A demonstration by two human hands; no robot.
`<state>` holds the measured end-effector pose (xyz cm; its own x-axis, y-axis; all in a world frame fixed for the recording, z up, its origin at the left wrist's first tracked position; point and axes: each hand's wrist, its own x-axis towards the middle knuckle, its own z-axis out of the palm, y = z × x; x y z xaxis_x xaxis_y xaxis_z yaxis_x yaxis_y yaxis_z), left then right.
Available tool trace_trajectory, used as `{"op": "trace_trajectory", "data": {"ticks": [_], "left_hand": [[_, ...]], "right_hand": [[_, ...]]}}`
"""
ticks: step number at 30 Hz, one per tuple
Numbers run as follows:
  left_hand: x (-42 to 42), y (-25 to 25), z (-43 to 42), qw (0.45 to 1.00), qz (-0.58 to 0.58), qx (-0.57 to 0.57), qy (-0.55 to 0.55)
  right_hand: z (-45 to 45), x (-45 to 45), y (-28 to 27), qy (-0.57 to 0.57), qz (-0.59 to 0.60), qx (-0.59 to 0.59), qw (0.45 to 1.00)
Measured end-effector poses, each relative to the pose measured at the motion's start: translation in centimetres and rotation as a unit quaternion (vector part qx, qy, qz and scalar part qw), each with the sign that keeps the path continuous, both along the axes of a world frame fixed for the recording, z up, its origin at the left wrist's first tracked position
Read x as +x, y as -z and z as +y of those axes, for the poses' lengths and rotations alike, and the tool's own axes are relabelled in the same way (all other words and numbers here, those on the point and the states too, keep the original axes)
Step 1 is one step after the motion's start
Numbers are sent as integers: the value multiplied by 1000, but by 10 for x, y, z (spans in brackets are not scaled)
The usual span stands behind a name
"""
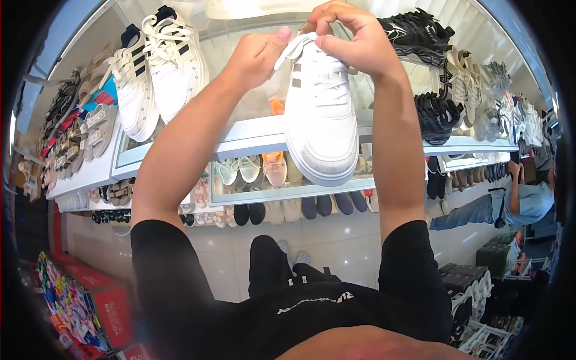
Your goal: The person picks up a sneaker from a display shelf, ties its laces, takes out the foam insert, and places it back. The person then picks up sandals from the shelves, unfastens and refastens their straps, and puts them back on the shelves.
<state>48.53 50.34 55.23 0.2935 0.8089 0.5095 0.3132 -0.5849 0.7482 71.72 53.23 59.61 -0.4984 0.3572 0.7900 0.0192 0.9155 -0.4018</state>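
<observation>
A white sneaker (321, 120) with white laces rests on the glass shelf, its toe pointing toward me and sticking out past the shelf's front edge. My right hand (354, 36) is at the shoe's ankle end, thumb and index finger pinched on the lace (303, 45) near the top of the tongue. Just left of the shoe, my left hand (261, 57) is closed with its thumb pointing up, beside the loose end of the lace. Whether its curled fingers hold anything is hidden.
White sneakers with black stripes (171, 66) stand on the left; black sneakers (435, 117) are on the right. Lower shelves (264, 195) hold more shoes. A red bin (114, 312) stands at lower left. A person in light blue (531, 201) is at far right.
</observation>
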Motion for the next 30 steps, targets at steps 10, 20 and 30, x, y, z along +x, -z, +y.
{"op": "trace_trajectory", "data": {"ticks": [10, 20, 30], "left_hand": [[6, -1, 2, 998, -58, 16, 18], [-3, -10, -2, 998, -54, -23, 1], [-16, -2, 15, 987, -119, 102, 31]], "right_hand": [[-11, 6, 3, 5, 19, -80, 997], [6, 8, 25, 10, 199, -190, 961], [30, 15, 21, 187, 421, -63, 885]]}}
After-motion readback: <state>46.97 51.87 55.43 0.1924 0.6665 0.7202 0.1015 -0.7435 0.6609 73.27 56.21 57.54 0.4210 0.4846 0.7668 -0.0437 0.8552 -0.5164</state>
